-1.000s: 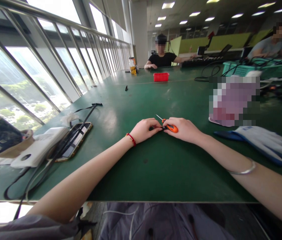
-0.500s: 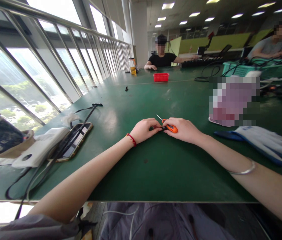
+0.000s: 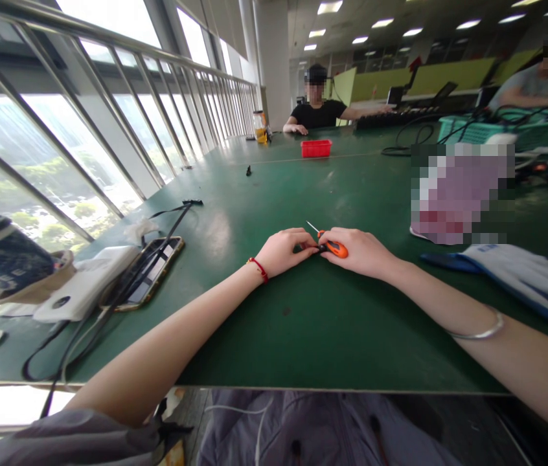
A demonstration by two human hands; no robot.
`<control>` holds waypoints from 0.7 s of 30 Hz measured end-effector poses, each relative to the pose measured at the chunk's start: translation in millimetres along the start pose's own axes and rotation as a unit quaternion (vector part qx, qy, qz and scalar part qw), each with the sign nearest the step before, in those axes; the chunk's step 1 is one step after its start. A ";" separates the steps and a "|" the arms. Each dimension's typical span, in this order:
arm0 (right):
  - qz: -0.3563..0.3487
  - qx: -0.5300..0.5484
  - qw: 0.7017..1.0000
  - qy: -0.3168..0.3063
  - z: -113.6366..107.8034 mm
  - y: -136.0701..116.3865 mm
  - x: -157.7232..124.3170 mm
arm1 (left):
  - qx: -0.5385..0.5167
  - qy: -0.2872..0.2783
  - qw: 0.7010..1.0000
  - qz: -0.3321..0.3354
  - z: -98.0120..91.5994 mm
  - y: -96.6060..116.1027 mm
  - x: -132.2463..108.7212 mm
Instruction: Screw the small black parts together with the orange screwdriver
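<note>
An orange-handled screwdriver (image 3: 337,249) is gripped in my right hand (image 3: 359,249), its thin metal shaft pointing away and to the left. My left hand (image 3: 286,251) is pinched on a small black part (image 3: 321,248) that lies between the two hands. The right fingertips also meet this part, which is too small and too covered to identify. Both hands rest just above the green table (image 3: 274,349).
On the left lie a phone (image 3: 160,275) with black straps across it, a white power bank (image 3: 84,285) and a dark cup (image 3: 6,252). A white and blue glove (image 3: 512,272) lies on the right. Farther off are a red tray (image 3: 316,149), a teal basket (image 3: 468,131) and two people.
The view has shifted slightly, so everything appears a little farther right. Both hands keep the same hold on the screwdriver and the small black part.
</note>
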State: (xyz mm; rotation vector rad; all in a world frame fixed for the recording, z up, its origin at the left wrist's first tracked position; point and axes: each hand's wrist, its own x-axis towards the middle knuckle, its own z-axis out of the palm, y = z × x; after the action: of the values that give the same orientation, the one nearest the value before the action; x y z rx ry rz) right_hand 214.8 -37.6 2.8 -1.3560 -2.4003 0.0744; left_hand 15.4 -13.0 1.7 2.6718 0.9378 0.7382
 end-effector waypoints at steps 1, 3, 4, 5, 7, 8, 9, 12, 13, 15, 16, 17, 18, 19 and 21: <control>0.000 0.000 1.000 0.000 0.0 -0.5 -0.2 | 0.001 -0.001 1.000 0.000 0.1 -0.2 0.0; 0.000 0.000 1.000 -0.003 -0.1 -1.5 -0.7 | 0.003 -0.003 1.000 0.002 0.1 -0.4 0.0; 0.000 -0.001 1.000 -0.004 -0.2 -1.9 -0.9 | 0.003 -0.003 1.000 0.002 0.1 -0.4 0.0; 0.000 -0.003 1.000 -0.006 -0.3 -2.3 -1.0 | 0.004 -0.003 1.000 0.003 0.0 -0.4 0.0; 0.002 -0.006 1.000 -0.009 -0.5 -2.6 -1.2 | 0.004 -0.003 1.000 0.002 -0.1 0.1 0.2; 0.002 -0.007 1.000 -0.011 -0.5 -2.7 -1.3 | 0.004 -0.003 1.000 0.002 -0.2 0.3 0.3; 0.003 -0.008 1.000 -0.011 -0.6 -2.9 -1.4 | 0.003 -0.002 1.000 0.002 -0.2 0.6 0.5; 0.006 0.000 1.000 -0.001 -1.4 -4.0 -1.7 | 0.001 -0.002 1.000 0.004 -0.2 0.7 0.9; 0.008 0.007 1.000 0.005 -1.9 -4.7 -1.8 | 0.003 -0.002 1.000 0.005 -0.1 0.5 1.0; 0.015 0.019 1.000 0.016 -2.9 -6.2 -2.1 | 0.009 -0.005 1.000 0.008 0.1 0.0 1.0; 0.018 0.022 0.999 0.018 -3.5 -6.8 -2.1 | 0.011 -0.006 1.000 0.009 0.2 -0.3 0.9; 0.019 0.023 0.999 0.018 -3.9 -7.4 -2.2 | 0.013 -0.007 1.000 0.010 0.2 -0.6 0.7; 0.020 0.022 0.999 0.018 -4.2 -7.8 -2.2 | 0.014 -0.007 1.000 0.010 0.3 -0.7 0.6; 0.019 0.020 0.999 0.018 -4.3 -7.9 -2.2 | 0.014 -0.008 1.000 0.009 0.3 -0.8 0.4; 0.019 0.017 0.999 0.018 -4.1 -7.8 -2.1 | 0.016 -0.008 1.000 0.009 0.2 -0.8 0.2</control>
State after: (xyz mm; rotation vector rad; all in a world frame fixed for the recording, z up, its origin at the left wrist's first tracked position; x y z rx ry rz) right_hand 210.9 -44.0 7.8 -1.3765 -2.3324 0.1001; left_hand 15.3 -12.3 1.3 2.7122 0.9301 0.7117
